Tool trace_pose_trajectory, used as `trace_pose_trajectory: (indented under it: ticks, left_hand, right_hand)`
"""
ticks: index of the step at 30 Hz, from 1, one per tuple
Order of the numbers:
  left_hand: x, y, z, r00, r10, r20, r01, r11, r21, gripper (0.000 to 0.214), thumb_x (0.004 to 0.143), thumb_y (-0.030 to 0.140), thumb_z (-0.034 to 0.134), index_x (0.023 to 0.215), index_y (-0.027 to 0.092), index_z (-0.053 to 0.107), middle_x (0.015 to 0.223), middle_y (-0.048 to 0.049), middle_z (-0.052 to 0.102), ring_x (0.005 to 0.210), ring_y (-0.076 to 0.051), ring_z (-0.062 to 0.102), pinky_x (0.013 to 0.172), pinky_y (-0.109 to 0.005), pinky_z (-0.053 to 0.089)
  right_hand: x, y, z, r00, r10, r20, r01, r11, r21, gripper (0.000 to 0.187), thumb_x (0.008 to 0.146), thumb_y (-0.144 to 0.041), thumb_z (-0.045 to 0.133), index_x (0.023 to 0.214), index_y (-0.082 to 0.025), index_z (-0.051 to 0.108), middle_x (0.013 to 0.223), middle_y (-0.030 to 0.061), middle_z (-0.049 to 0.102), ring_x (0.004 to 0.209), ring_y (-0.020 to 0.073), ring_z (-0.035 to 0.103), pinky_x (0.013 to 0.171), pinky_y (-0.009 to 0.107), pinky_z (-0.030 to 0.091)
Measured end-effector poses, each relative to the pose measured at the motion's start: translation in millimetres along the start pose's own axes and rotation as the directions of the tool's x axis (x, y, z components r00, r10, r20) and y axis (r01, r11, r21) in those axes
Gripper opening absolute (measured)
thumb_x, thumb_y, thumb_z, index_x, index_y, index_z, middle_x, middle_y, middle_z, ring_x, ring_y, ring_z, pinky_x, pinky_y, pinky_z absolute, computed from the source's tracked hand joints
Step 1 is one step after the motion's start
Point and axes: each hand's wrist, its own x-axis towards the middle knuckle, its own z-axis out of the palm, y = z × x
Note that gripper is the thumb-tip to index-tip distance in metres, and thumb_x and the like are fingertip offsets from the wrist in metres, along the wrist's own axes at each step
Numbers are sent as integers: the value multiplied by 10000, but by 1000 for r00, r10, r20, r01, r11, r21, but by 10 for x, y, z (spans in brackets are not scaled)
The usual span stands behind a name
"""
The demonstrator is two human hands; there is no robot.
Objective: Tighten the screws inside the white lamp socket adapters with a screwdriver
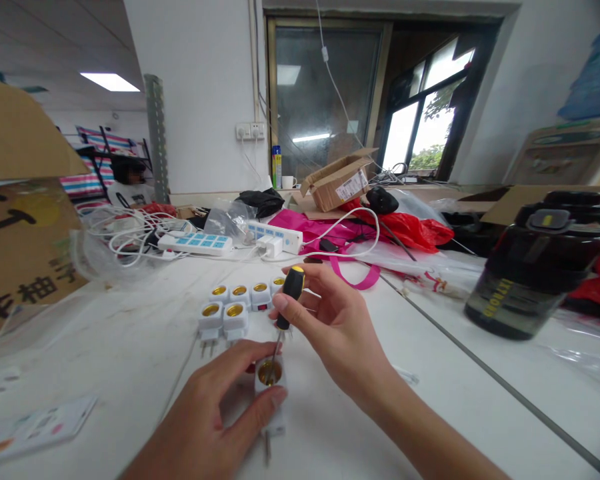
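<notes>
L hand (215, 410) grips socket (269, 373), R hand (337, 328) screwdriver (291, 295)

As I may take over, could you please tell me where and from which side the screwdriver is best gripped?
Probably by its thick black handle, from the right, as the right hand does: the thin shaft runs down into the socket, which the left hand holds from the left.

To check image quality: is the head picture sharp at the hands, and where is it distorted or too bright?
Head view: left hand on the socket adapter and right hand on the screwdriver are sharp; the window is blown out; lines bow toward the borders; the bottle looks stretched.
</notes>
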Motion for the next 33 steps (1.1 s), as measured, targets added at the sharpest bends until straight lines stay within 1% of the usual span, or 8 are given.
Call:
trace_pose_trajectory:
  ticks: [5,9,11,15,20,23,27,33]
  left_hand:
    - [17,3,-1,999,-20,35,22,998,-55,213,985,417,727,1194,382,751,1181,49,805,1148,-202,763,966,-251,596]
    - [43,26,-18,998,-21,59,27,994,-108,169,965,360,748,1132,372,769,1091,71,799,1036,-163,753,968,-225,554]
    - [49,24,-14,998,-14,56,22,990,-141,172,943,325,775,1106,378,776,1089,84,799,1049,-155,746,981,-210,538]
    - [42,8,-2,999,-21,38,28,982,-186,205,915,314,803,1107,387,789,1135,86,808,1112,-172,753,1009,-216,539]
    - [23,40,-40,993,-80,92,95,981,-169,189,904,314,798,1089,350,780,1088,65,809,1031,-187,756,969,-260,552]
    - [16,50,-61,993,-72,91,87,981,-172,187,889,334,817,1072,353,779,1078,72,813,1025,-184,759,958,-253,554]
    - [7,15,-48,994,-63,90,75,988,-137,265,881,361,848,1136,388,778,1137,93,824,1080,-174,770,990,-234,557]
    - [-15,-31,-20,998,-49,24,52,992,-119,328,859,394,873,1174,387,783,1203,78,838,1115,-193,794,1012,-251,586]
  right_hand:
    - [-47,-4,13,998,-34,58,36,999,-39,361,931,-347,889,1228,-296,689,1008,-9,760,854,188,775,787,336,631]
    - [-95,-31,36,990,-72,119,81,994,-71,411,1012,-311,797,1381,-338,617,1058,6,752,864,194,768,794,356,630]
    - [-113,-43,40,986,-86,144,99,991,-88,420,1032,-304,773,1409,-372,603,1075,-1,752,880,190,772,785,345,637]
    - [-130,-43,38,982,-94,166,118,983,-138,375,1057,-328,747,1395,-434,625,1096,-20,759,909,179,774,791,334,658]
    - [-136,-33,33,980,-102,169,130,978,-162,358,1053,-347,750,1385,-430,642,1071,-8,768,914,199,784,767,347,683]
    - [-147,-40,31,979,-118,164,146,975,-167,360,1053,-341,752,1382,-443,647,1094,-18,764,908,185,778,780,339,678]
    - [-154,-50,35,980,-128,155,153,976,-158,364,1056,-326,749,1379,-458,649,1113,-26,758,906,173,773,763,319,680]
    - [-157,-52,31,978,-99,184,133,975,-179,364,1060,-352,737,1399,-446,641,1109,-6,768,899,193,782,736,337,700]
